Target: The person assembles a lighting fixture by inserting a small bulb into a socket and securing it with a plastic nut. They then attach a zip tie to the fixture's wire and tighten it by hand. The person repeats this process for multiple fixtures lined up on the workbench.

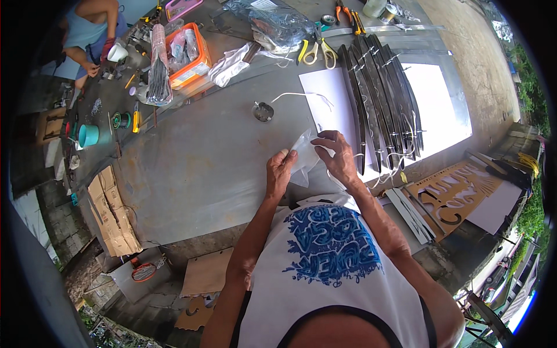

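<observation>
Near the front edge of the metal-topped table, my left hand (280,171) is closed on a crumpled clear plastic bag (303,161), thumb on top. My right hand (337,155) is at the bag's other side, its fingers bent and pinching near the upper edge; anything small between the fingertips is too fine to make out. Beyond the hands, a small round dark tin (263,112) stands on the table. A white cord (301,94) runs from near it across white sheets (322,87). Right of my right hand lies a row of long black strips (383,104) with wires at their ends.
Yellow-handled scissors (321,53) and orange-handled pliers (343,14) lie at the back. An orange basket (200,61) holds plastic packets. Farther left are a teal cup (89,135) and a yellow cutter (136,118). Another person (93,35) works at the far left corner. Flattened cardboard (113,211) lies at the left edge.
</observation>
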Available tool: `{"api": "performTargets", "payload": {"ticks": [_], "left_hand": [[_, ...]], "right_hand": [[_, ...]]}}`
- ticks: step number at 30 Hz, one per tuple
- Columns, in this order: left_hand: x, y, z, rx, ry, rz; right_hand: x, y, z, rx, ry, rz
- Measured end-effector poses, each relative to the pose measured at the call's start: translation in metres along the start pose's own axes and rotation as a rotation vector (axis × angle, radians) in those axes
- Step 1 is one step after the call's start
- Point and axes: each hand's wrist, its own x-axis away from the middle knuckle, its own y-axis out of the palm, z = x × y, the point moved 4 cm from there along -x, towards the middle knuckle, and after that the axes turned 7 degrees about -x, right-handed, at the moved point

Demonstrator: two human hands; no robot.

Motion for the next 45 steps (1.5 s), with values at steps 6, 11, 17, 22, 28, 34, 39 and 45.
{"api": "performTargets", "payload": {"ticks": [6, 11, 17, 22, 28, 34, 39, 45], "left_hand": [[0.0, -0.003, 0.014, -0.296, 0.12, 0.009], [0.007, 0.0, 0.037, -0.423, 0.215, 0.033], [0.012, 0.004, 0.05, -0.447, 0.205, -0.002], [0.018, 0.0, 0.046, -0.401, 0.165, -0.008], [0.028, 0.008, 0.048, -0.396, 0.025, -0.111], [0.04, 0.032, 0.038, -0.35, 0.004, -0.112], [0.054, 0.06, 0.052, -0.375, 0.013, -0.109], [0.053, 0.069, 0.061, -0.474, 0.138, -0.106]], "right_hand": [[0.004, 0.002, 0.003, -0.004, 0.006, 0.05], [0.005, 0.003, -0.001, 0.122, -0.061, 0.054], [0.008, -0.002, -0.003, 0.281, -0.197, -0.038], [0.015, -0.006, 0.002, 0.195, -0.221, -0.069], [0.028, -0.024, -0.001, 0.042, -0.186, -0.138], [0.045, -0.05, 0.007, -0.038, -0.131, -0.183], [0.055, -0.068, 0.019, -0.007, -0.2, -0.183], [0.06, -0.076, 0.016, 0.06, -0.188, -0.111]]}}
